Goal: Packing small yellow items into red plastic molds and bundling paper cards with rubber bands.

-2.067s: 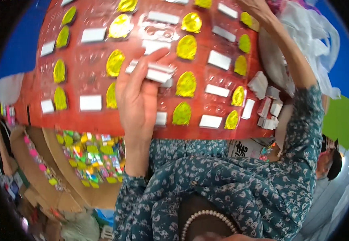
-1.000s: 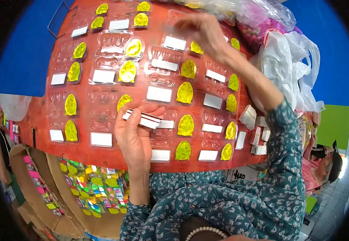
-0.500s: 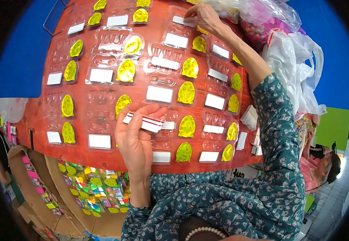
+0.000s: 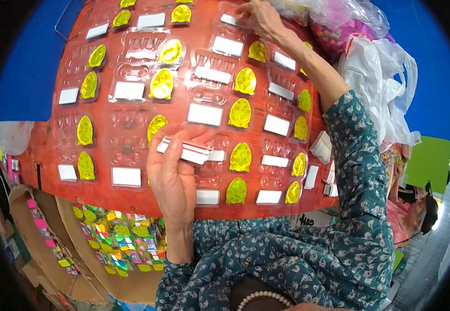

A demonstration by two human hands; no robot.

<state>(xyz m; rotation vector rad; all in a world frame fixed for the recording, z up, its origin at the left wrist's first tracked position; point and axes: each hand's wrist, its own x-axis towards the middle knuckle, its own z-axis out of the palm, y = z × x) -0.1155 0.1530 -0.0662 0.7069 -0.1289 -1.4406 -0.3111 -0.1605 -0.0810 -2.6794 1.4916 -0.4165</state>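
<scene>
My left hand [image 4: 175,181] is closed around a small stack of white cards [image 4: 186,150] with red stripes along their edges, held above the red table's near side. Stretched to the far side, my right hand [image 4: 261,19] has loosely bent, parted fingers beside a white card [image 4: 228,19] in a clear plastic blister tray. Below that lies another tray with a white card [image 4: 228,46] and a yellow egg-shaped piece [image 4: 257,52]. Similar trays stand in rows around both hands, many with a white card [image 4: 204,114] and a yellow egg-shaped piece [image 4: 240,113].
Stacked white cards [image 4: 322,147] lie at the table's right edge. White plastic bags [image 4: 372,88] and a clear bag with pink contents [image 4: 344,36] crowd the far right. At the near left, a cardboard box [image 4: 126,287] holds colourful packs. A person [image 4: 409,217] is at the right.
My right hand has drawn slightly back from the far card, which now lies in its tray. My left hand keeps its stack nearly in place. The whole view has shifted slightly.
</scene>
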